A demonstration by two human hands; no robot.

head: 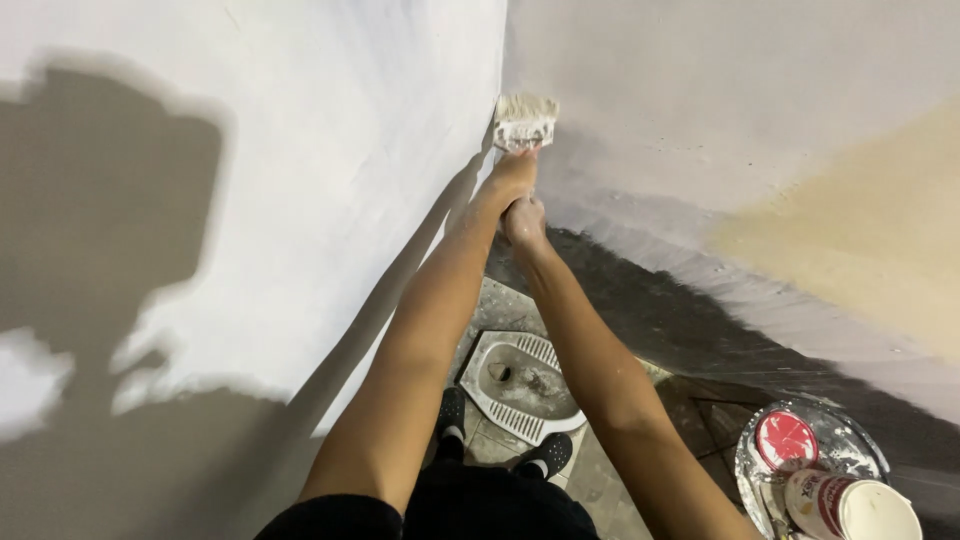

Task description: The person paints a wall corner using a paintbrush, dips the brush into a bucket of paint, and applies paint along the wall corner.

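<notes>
While gripping the brush point(525, 122) by its handle, left hand point(513, 176) reaches up into the corner where the two walls meet, fingers closed round the handle below the bristles. Brush upright, pale bristles loaded with white paint and pressed against the corner seam, touching the right wall point(700, 100). Right hand point(522, 222) just under the left, touching its wrist, fingers curled; cannot tell whether closed on the handle's end or only bracing the other hand. Both forearms bare and stretched out from the bottom of the view, speckled with paint.

Left wall point(300, 150) mostly fresh white, with a grey unpainted patch at the far left and lower edge. Right wall white up high, a tan patch at the right, dark bare band lower down. Down on the tiled floor point(600, 480), a white squat pan point(520, 385) between the arms, black shoes point(545, 455) beside it. At bottom right, well apart from the hands, a paint-smeared basin point(850, 440) holding a red lid point(785, 438) and a white tub point(850, 505)
</notes>
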